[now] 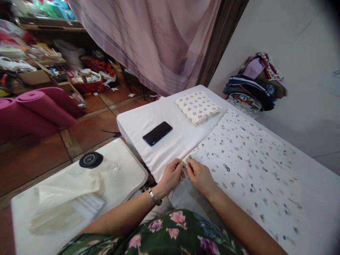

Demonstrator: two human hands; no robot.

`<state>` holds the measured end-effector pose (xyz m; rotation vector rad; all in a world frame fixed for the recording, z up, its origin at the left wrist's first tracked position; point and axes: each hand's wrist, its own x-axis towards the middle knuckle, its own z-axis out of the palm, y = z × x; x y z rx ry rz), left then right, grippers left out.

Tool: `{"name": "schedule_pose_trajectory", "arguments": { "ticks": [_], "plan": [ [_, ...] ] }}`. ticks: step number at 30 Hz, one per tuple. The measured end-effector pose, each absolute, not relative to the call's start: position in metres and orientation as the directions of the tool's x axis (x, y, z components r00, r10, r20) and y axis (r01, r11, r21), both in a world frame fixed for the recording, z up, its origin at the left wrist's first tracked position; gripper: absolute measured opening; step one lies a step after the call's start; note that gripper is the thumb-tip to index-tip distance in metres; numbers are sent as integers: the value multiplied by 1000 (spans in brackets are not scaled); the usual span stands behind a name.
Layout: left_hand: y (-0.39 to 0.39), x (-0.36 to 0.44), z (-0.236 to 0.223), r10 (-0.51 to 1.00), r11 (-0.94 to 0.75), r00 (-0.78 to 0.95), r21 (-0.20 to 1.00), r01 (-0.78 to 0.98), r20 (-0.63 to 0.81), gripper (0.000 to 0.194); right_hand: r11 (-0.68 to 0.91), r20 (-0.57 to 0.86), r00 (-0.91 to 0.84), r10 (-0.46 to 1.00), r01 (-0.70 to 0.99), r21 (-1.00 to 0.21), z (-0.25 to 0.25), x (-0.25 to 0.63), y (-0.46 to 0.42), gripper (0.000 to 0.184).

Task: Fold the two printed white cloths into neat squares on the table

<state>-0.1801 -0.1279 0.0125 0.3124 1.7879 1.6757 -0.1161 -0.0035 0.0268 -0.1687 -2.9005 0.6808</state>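
A white cloth with small grey and brown prints (239, 166) lies spread over the white-covered table. My left hand (172, 173), with a silver bracelet on its wrist, pinches the near left corner of this cloth. Close beside it, my right hand (199, 175) is closed on the same corner, fingers almost touching those of the left. Beyond the hands a black phone (157, 133) rests screen up on the white cover. Farther back sits a folded white cloth with a grey print (198, 107).
On the left stands a small white table (119, 147) with a black round lid (91, 159), a clear cup and a plastic bag (61, 209). Folded clothes (255, 83) are stacked by the wall. Pink rolled mats (42, 109) and a curtain (159, 42) are beyond.
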Motion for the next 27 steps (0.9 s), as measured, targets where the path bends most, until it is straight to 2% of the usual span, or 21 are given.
{"name": "schedule_pose_trajectory", "arguments": {
  "ticks": [9,15,18,20,24,27],
  "plan": [
    [-124,-185,14,616,67,-727,940,-335,-303,35,868,165,-977,131,33,-495,30,-114,-7,11],
    [-123,-189,16,614,68,-724,935,-347,-313,34,886,237,-960,146,20,-463,28,-111,-11,14],
    [-121,-190,19,619,110,-735,958,-266,-275,32,862,236,-955,178,36,-505,24,-113,-8,10],
    [-122,-191,21,632,151,-734,969,-197,-248,30,813,241,-947,214,36,-581,24,-115,-2,11],
    [-131,-198,23,603,250,-790,967,56,-110,24,612,177,-917,356,86,-786,34,-114,15,14],
    [-141,-204,21,569,379,-822,882,281,18,18,441,85,-896,436,131,-888,44,-113,25,20]
  ]
}}
